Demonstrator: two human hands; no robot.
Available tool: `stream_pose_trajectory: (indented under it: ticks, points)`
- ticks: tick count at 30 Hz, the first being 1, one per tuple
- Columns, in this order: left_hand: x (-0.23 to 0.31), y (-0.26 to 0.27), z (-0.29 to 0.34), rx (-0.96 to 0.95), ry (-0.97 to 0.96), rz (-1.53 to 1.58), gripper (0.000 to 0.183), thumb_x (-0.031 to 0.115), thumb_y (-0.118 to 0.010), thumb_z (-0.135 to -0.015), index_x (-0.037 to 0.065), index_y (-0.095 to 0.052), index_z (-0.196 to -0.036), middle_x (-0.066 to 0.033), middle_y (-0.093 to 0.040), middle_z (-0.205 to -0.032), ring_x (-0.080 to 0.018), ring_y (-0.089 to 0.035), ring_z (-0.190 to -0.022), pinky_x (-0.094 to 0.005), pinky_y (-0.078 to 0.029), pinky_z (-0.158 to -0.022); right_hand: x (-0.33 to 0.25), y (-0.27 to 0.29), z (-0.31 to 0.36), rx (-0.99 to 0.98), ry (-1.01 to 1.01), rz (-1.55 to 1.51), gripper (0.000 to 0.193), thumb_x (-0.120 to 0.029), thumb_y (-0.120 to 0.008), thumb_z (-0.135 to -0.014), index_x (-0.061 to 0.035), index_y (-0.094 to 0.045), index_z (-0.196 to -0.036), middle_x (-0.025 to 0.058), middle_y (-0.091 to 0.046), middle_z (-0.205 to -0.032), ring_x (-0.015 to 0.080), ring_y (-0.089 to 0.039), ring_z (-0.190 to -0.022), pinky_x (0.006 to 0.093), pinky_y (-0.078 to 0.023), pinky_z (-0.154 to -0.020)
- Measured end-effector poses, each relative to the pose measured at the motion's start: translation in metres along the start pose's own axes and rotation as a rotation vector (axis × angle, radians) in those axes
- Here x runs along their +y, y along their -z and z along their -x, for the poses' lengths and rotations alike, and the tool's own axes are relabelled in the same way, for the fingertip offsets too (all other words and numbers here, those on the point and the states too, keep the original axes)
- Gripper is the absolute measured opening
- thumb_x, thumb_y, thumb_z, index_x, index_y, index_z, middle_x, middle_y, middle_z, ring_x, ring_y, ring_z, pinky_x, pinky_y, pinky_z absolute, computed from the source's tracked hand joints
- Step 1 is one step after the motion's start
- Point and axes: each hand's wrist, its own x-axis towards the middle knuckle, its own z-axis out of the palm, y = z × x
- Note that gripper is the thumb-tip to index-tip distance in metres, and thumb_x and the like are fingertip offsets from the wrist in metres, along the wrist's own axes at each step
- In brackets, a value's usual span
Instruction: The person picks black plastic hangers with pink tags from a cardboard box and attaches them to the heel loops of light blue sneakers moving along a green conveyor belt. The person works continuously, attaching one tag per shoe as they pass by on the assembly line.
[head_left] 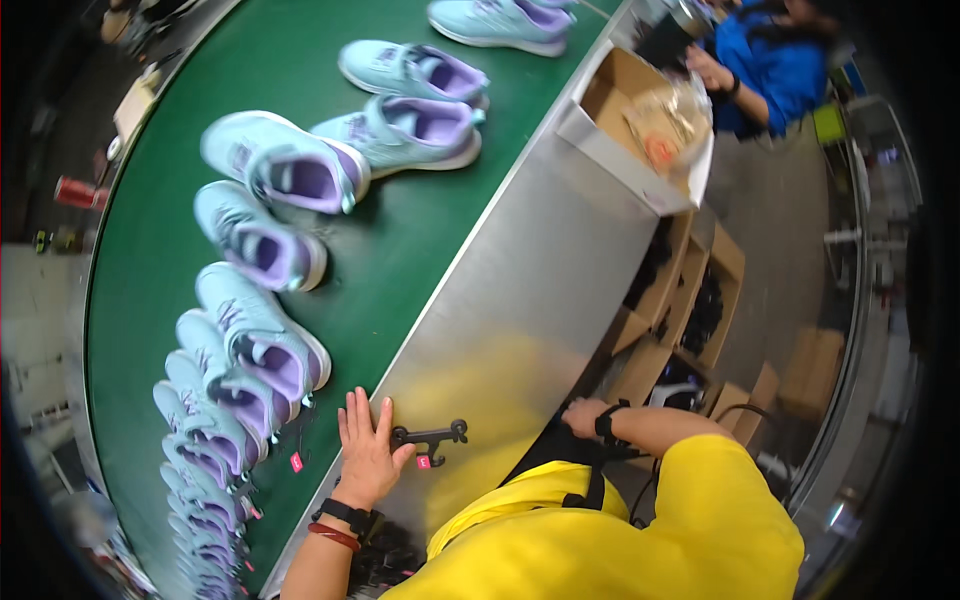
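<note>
My left hand [368, 455] lies with its fingers spread at the edge of the metal ledge, empty. Beside its thumb, a black plastic shoe hanger [430, 436] with a small pink tag rests on the ledge. My right hand [584, 416] is low at the ledge's near edge, fingers curled; what they hold, if anything, is hidden. On the green conveyor belt [390, 270] stand light blue sneakers with lilac linings. The nearest sneaker [262, 335] is just beyond my left hand, with a long row of them trailing toward the lower left.
A white shoebox [640, 150] holding a clear plastic bag sits at the ledge's far end. Below the ledge are open cardboard cartons [690, 290] with black items inside. A co-worker in a blue shirt [765, 75] stands at the upper right.
</note>
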Motion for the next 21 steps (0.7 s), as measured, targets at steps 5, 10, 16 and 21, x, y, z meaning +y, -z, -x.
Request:
stream_pose_trajectory:
  ticks: [5, 10, 16, 21]
  points:
    - [-0.016, -0.013, 0.000, 0.003, -0.090, -0.100, 0.086, 0.044, -0.064, -0.081, 0.004, -0.024, -0.145, -0.0352, -0.009, -0.147, -0.0501, -0.009, -0.138, -0.0588, -0.009, -0.110, -0.042, -0.032, -0.041, 0.182, 0.145, -0.025, 0.034, -0.022, -0.061, -0.082, -0.0061, -0.063, -0.111, 0.0170, -0.065, -0.109, 0.0310, -0.062, -0.098, 0.0424, -0.049, -0.085]
    - [-0.025, -0.019, -0.003, 0.010, -0.156, -0.144, 0.088, 0.059, -0.047, -0.087, 0.003, -0.015, -0.147, -0.0363, -0.007, -0.147, -0.0507, -0.008, -0.138, -0.0608, -0.008, -0.109, -0.064, -0.047, -0.063, 0.231, 0.102, -0.012, 0.033, -0.022, -0.060, -0.082, -0.0055, -0.063, -0.110, 0.0177, -0.064, -0.109, 0.0316, -0.062, -0.098, 0.0425, -0.049, -0.085]
    - [-0.020, -0.020, -0.006, 0.016, -0.138, -0.157, 0.092, 0.059, -0.051, -0.084, 0.003, -0.014, -0.147, -0.0364, -0.008, -0.147, -0.0506, -0.009, -0.138, -0.0621, -0.009, -0.108, -0.056, -0.026, -0.088, 0.306, 0.067, -0.007, 0.033, -0.021, -0.059, -0.082, -0.0048, -0.063, -0.110, 0.0187, -0.063, -0.110, 0.0322, -0.062, -0.099, 0.0426, -0.049, -0.084]
    - [-0.016, -0.019, -0.012, 0.037, -0.166, -0.131, 0.097, 0.054, -0.063, -0.077, 0.003, -0.016, -0.146, -0.0364, -0.010, -0.146, -0.0502, -0.011, -0.137, -0.0618, -0.010, -0.108, -0.037, -0.020, -0.092, 0.286, 0.043, 0.017, 0.032, -0.021, -0.058, -0.082, -0.0043, -0.063, -0.109, 0.0195, -0.063, -0.111, 0.0328, -0.061, -0.099, 0.0427, -0.049, -0.084]
